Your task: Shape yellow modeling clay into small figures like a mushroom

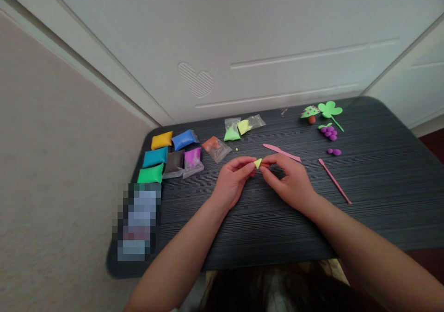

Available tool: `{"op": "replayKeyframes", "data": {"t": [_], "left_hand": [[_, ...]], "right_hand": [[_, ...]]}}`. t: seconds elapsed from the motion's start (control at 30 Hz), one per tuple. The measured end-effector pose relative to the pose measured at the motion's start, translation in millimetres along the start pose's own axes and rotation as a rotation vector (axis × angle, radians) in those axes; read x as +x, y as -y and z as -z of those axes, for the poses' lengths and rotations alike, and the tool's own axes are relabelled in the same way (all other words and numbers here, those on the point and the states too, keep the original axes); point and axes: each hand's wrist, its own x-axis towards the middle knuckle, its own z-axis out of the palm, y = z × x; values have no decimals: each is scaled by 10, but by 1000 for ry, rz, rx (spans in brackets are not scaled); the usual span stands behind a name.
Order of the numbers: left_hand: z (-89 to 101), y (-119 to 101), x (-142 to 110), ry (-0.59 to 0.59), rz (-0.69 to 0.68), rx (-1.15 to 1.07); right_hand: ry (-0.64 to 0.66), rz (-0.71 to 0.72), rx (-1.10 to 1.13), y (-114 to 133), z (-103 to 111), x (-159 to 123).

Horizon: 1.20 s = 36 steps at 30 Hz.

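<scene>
Both hands meet over the middle of the dark table. My left hand [234,180] is closed, pinching a small pale-yellow piece of modelling clay [257,163] between thumb and fingers. My right hand [291,180] is closed on a small orange-brown piece of clay [265,165], which touches the yellow one; the fingers partly hide both pieces. Just beyond my right hand lies a pink plastic clay knife [279,152]. A thin pink modelling tool [335,181] rests to its right. A tiny yellow crumb [237,149] sits beyond my left hand.
Several clay packets, such as a blue packet [184,140] and an open orange packet [215,148], lie left and back. At the back right are a clay mushroom [311,113], a green clover [330,109] and purple grapes [329,132]. A blurred-out object [140,221] lies front left.
</scene>
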Motion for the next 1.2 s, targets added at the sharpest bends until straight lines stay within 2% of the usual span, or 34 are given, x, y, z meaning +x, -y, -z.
{"op": "replayKeyframes", "data": {"t": [0.37, 1.2], "left_hand": [[-26, 7, -15, -3, 47, -74], [-22, 54, -7, -35, -41, 34]], "right_hand": [[-11, 4, 6, 15, -5, 2], [-16, -10, 7, 37, 1, -9]]}}
